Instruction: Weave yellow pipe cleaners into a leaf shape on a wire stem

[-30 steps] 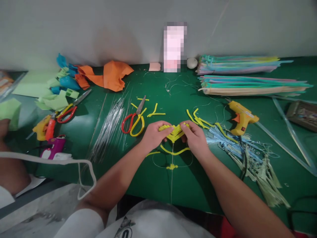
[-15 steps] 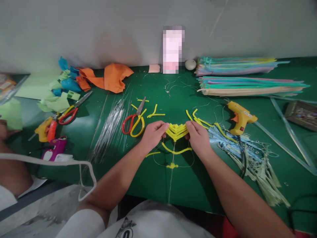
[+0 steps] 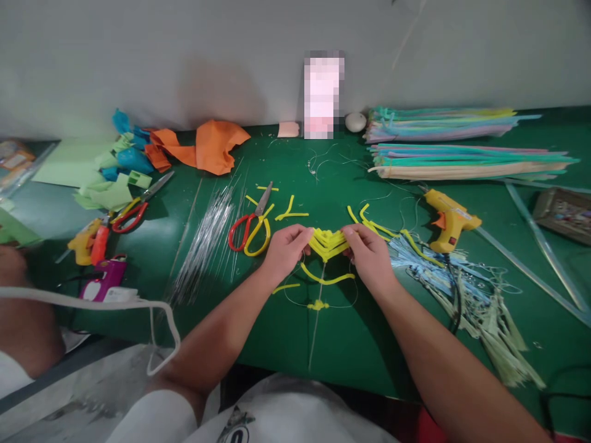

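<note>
Between my two hands is a yellow pipe-cleaner piece [image 3: 325, 245], its strands layered in a V shape. My left hand [image 3: 290, 247] pinches its left end, and my right hand [image 3: 367, 249] pinches the right end. Below it hang a curved yellow pipe cleaner [image 3: 327, 281], thin wire loops and a small yellow cluster [image 3: 318, 305] with a thin stem running down. Left of my left hand lie scissors with red and yellow handles [image 3: 250, 232], blades over some yellow offcuts. More yellow pipe-cleaner pieces [image 3: 292, 209] lie just beyond my hands.
Thin wires [image 3: 205, 243] lie left. A yellow glue gun [image 3: 450, 218], tassels [image 3: 496, 326] and pipe-cleaner bundles [image 3: 471, 161] are at right. A phone-like pixelated object [image 3: 323, 92] leans on the wall. Far left, a co-worker's arm [image 3: 23, 307] shows near a second glue gun [image 3: 85, 242] and scissors [image 3: 141, 206].
My hands keep their pinch on the yellow piece, which has shifted very slightly. The stem's lower end swung a little left. At far left, the co-worker's hand and green paper moved lower.
</note>
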Action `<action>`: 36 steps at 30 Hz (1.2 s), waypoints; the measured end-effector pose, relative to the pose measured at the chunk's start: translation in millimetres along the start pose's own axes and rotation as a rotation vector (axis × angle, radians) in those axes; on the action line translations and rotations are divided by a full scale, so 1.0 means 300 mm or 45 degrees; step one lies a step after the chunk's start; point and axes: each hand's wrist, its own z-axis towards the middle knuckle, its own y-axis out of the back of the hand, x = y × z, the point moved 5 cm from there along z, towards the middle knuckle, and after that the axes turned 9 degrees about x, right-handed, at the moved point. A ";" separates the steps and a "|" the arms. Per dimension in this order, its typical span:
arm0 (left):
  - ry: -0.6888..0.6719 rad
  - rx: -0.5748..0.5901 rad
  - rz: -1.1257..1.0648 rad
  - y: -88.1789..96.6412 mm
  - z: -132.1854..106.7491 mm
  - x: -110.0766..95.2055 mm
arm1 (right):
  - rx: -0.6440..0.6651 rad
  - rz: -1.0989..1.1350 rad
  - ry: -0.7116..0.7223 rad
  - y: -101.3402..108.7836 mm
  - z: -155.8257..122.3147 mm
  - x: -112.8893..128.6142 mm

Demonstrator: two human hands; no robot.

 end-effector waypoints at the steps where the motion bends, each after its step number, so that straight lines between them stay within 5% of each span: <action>1: -0.047 -0.054 0.116 0.010 -0.003 -0.009 | -0.038 -0.049 0.034 0.007 -0.002 0.006; 5: -0.233 -0.242 0.726 0.047 -0.014 -0.051 | -0.185 -0.426 0.093 0.044 -0.007 0.029; 9: -0.277 -0.309 0.955 0.063 -0.013 -0.053 | -0.219 -0.664 0.070 0.069 -0.003 0.034; 21: -0.396 -0.377 0.431 0.075 -0.027 -0.061 | 0.004 -0.765 0.416 0.029 0.008 0.030; 25: -0.308 -0.231 0.328 0.040 0.006 -0.104 | 0.249 -0.796 0.487 -0.012 0.004 0.037; 29: -0.391 -0.132 0.601 -0.002 0.157 -0.184 | 0.327 -0.878 0.462 -0.032 0.008 0.036; 36: -0.372 -0.167 0.856 -0.071 0.661 -0.187 | 0.317 -0.925 0.441 -0.035 0.021 0.036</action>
